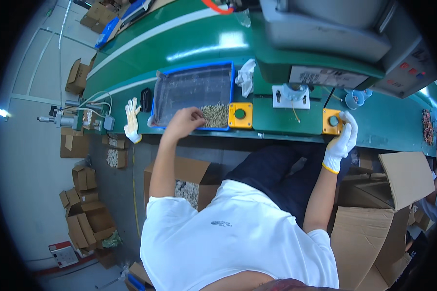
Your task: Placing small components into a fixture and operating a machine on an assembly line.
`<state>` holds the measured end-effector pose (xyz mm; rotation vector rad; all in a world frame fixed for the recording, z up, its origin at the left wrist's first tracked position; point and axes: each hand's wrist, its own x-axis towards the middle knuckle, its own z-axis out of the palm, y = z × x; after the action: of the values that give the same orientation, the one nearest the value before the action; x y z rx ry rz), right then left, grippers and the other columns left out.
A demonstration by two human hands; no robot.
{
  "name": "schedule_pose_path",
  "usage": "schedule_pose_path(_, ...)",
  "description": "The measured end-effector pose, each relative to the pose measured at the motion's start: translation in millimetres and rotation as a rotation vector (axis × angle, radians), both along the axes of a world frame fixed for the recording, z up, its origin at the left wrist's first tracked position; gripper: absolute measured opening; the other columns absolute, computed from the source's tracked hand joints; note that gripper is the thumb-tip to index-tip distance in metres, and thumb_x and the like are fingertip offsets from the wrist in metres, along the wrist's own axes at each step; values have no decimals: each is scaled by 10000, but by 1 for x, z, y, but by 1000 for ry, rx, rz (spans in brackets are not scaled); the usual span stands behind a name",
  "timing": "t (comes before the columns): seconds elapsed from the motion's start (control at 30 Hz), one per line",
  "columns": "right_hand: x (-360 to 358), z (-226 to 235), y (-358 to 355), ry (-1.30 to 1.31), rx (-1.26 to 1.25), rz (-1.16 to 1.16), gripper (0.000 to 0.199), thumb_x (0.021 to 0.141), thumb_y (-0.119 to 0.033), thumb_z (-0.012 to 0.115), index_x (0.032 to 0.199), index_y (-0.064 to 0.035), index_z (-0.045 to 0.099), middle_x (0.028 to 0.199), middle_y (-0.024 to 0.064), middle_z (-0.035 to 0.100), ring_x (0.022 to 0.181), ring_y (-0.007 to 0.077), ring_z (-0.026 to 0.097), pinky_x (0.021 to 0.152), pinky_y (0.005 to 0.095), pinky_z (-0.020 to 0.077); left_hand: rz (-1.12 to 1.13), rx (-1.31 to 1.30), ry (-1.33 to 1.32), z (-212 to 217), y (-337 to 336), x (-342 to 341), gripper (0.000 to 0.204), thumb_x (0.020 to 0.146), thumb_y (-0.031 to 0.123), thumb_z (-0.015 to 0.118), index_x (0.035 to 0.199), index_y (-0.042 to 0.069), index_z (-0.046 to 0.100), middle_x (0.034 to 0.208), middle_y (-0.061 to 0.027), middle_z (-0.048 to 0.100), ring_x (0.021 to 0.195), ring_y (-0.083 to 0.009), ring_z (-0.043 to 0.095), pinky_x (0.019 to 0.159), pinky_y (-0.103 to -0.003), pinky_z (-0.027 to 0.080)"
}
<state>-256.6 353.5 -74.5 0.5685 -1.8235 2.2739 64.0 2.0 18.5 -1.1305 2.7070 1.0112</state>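
My bare left hand (183, 122) reaches over the near rim of a blue tray (231, 80), its fingers curled together at the edge of a heap of small brass-coloured pieces (215, 115). Whatever is between those fingertips is too small to make out. My right hand (344, 135) wears a white knit glove with a yellow cuff. Its fingers are stretched out beside a yellow button box (332, 121) with a dark button, and it holds nothing visible. Between the hands stands a green press (320, 53), with a thin brass-coloured piece (295, 114) at its white plate (278, 99).
Another yellow button box (241, 115) adjoins the tray. A white cloth (246, 77), a spare glove (131, 119) and a black case (145, 99) lie on the green bench. Blue cups (354, 100) stand right of the press. Open cartons (364, 233) crowd the floor on both sides.
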Motion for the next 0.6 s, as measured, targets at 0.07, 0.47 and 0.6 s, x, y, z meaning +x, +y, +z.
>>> schedule_pose_path(0.07,0,-2,3,14,-4,-2,351,1088,-188,459,1268,47,647,1184,148,702,1123,230,652,1076,389,465,2,-16,63,-10,7,-8,205,904,141,758,1022,-27,741,826,-135,748,764,-187,714,713,-336,557)
schedule_pose_path(0.47,4,10,2,178,141,-98,202,943,-38,592,1109,-2,701,1104,127,700,1037,255,668,977,390,525,90,-116,252,-38,18,-16,176,894,122,793,898,-43,730,710,-41,678,644,-87,570,601,-279,470)
schedule_pose_path(0.6,9,48,0,591,280,-159,306,768,-17,725,1073,-20,709,1078,162,691,1012,349,672,979,436,530,113,-88,248,-34,21,-17,173,892,110,801,887,-44,722,712,-10,658,659,-68,553,608,-256,455)
